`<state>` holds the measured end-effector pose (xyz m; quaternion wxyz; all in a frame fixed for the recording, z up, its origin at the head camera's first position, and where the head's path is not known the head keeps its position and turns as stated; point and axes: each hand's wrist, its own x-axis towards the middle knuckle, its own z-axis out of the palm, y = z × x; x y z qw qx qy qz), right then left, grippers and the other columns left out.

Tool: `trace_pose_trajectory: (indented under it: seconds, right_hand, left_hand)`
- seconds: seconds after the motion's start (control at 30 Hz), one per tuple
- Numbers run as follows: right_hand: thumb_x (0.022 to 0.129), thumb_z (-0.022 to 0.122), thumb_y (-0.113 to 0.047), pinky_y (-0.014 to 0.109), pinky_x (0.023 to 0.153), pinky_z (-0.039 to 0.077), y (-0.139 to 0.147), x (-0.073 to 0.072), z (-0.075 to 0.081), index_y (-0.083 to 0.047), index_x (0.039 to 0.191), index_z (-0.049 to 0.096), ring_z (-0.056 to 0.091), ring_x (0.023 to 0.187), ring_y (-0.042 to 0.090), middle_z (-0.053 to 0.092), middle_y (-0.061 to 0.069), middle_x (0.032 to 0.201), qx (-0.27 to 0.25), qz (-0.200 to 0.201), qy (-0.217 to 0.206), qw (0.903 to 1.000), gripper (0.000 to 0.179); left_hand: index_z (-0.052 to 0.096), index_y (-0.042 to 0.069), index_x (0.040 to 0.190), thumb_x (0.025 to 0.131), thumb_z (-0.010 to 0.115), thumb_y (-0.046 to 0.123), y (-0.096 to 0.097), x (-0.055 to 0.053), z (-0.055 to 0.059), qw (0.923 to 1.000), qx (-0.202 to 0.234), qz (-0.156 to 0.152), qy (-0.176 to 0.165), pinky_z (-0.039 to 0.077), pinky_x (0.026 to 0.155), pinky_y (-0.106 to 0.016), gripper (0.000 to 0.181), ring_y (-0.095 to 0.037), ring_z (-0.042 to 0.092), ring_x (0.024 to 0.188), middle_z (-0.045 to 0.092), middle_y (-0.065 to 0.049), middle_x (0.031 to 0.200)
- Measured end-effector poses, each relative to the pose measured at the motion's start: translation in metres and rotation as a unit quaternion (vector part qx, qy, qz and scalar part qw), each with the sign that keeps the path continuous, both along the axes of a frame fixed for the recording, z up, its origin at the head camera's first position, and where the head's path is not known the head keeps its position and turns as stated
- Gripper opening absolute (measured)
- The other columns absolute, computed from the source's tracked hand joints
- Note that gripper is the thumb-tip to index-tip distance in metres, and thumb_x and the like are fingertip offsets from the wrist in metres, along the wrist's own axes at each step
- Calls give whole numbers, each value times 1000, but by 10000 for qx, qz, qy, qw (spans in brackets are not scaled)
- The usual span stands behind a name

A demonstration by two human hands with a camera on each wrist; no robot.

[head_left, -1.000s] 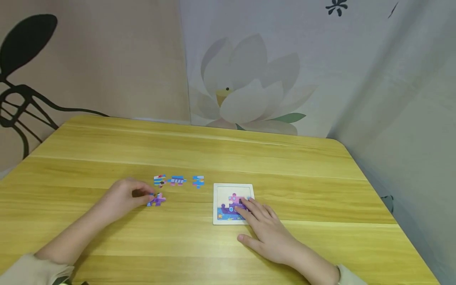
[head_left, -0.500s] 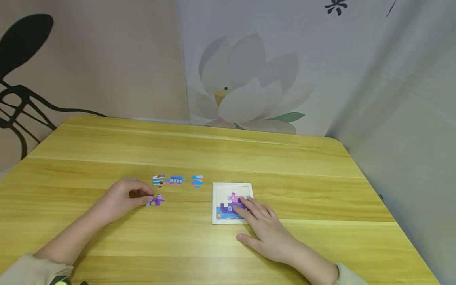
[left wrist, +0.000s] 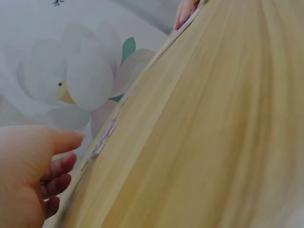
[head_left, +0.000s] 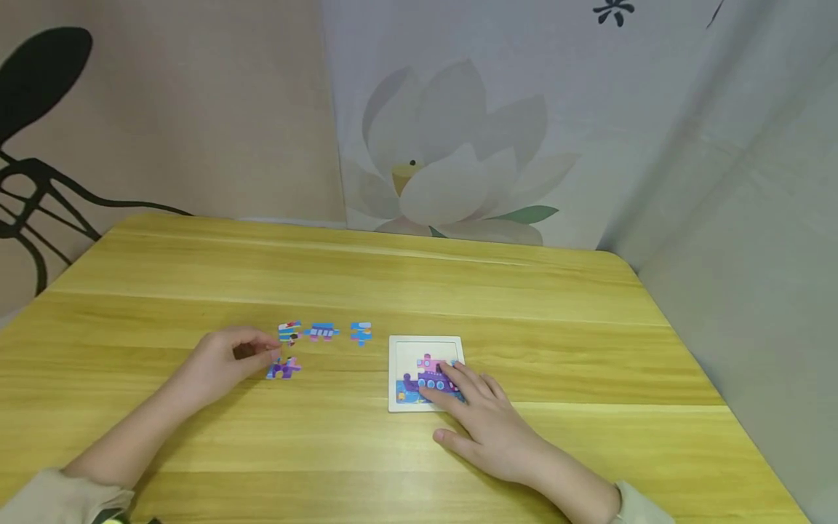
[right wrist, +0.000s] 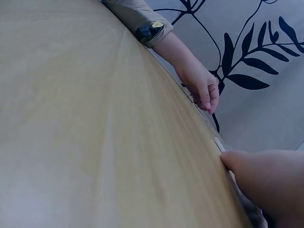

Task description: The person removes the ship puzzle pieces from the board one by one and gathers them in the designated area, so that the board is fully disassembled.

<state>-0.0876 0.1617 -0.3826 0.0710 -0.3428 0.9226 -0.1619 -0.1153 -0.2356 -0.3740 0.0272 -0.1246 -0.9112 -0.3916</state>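
In the head view my left hand [head_left: 225,364] is at the left, its thumb and index finger close over a purple jigsaw piece [head_left: 284,368] on the table. The left wrist view shows that hand's thumb [left wrist: 69,141] apart from the loosely bent fingers, with nothing between them. My right hand [head_left: 487,426] lies with its fingers spread over the right side of a white-framed puzzle board [head_left: 402,349]. In the board, a purple and pink ship picture [head_left: 428,375] over blue water is partly assembled; the fingers hide its right part.
Behind the purple piece lie three more jigsaw pieces in a row: a striped one [head_left: 289,332], a blue and purple one [head_left: 321,332] and a blue one [head_left: 361,332]. They rest on a wooden table [head_left: 366,466], with a curtain [head_left: 471,145] behind it.
My left thumb and index finger have lifted slightly off the purple piece, leaving it on the table. My right index finger has shifted slightly left over the ship picture, showing more of it.
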Motion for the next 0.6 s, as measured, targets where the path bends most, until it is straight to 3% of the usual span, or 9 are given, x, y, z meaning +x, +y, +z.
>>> trace_pose_trajectory:
  seconds: [0.2,0.47,0.6]
  right_hand:
    - [99,40,-52,55,110,5,0,0,1,-37,149,30,3,144,22,7,0,160,30,13,-35,10000,53]
    - [99,40,-51,55,110,5,-1,1,3,-36,149,31,3,144,22,8,1,159,46,26,-59,10000,53]
    - [99,41,-51,55,110,6,-1,1,3,-37,149,32,4,144,22,9,2,159,84,12,-30,10000,52]
  left_hand:
    - [73,9,96,88,71,16,17,3,4,9986,211,296,375,43,51,-25,11,-15,52,66,61,1,76]
    - [73,7,97,89,70,13,37,2,3,9969,628,168,453,42,49,-25,11,-16,54,66,61,2,78]
    - [74,10,96,88,70,13,48,0,3,9968,669,20,432,43,55,-25,9,-17,52,72,60,2,79]
